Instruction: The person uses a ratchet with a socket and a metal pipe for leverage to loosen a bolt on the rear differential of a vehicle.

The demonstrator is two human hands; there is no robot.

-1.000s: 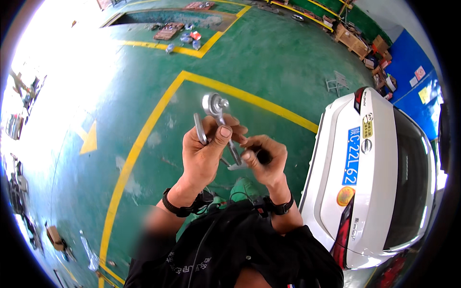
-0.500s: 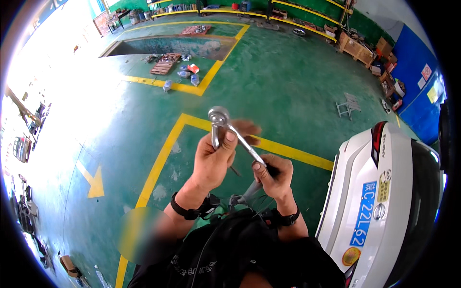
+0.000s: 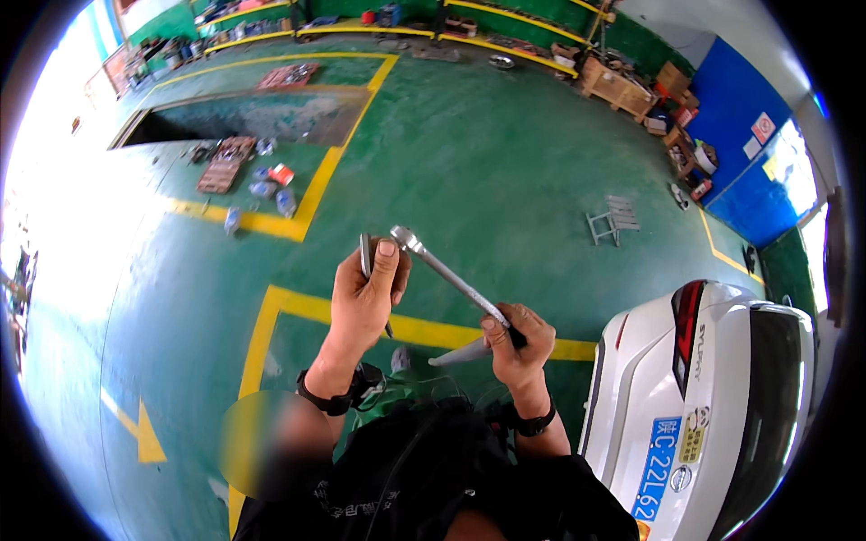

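Note:
My right hand (image 3: pixel 516 343) grips the dark handle end of a long silver ratchet wrench (image 3: pixel 446 275), which slants up and to the left. My left hand (image 3: pixel 365 298) is raised beside the wrench's head (image 3: pixel 404 239), its thumb pressed near it, and holds a thin metal tool (image 3: pixel 365 255) upright between its fingers. Another slim metal rod (image 3: pixel 458 354) sticks out to the left under my right hand. Both wrists wear dark bands. My dark jacket fills the lower middle of the view.
A white car's rear (image 3: pixel 713 397) stands at the right. Yellow lines (image 3: pixel 298 216) mark the green floor. Tool trays and cans (image 3: pixel 244 171) lie beside an inspection pit (image 3: pixel 244 113) at the far left. A small metal stand (image 3: pixel 612 218) and wooden crates (image 3: pixel 618 86) stand beyond.
The view has swung up and left, so the car has slid toward the right edge. The wrench head has moved from inside my left hand's grip to just beside its thumb.

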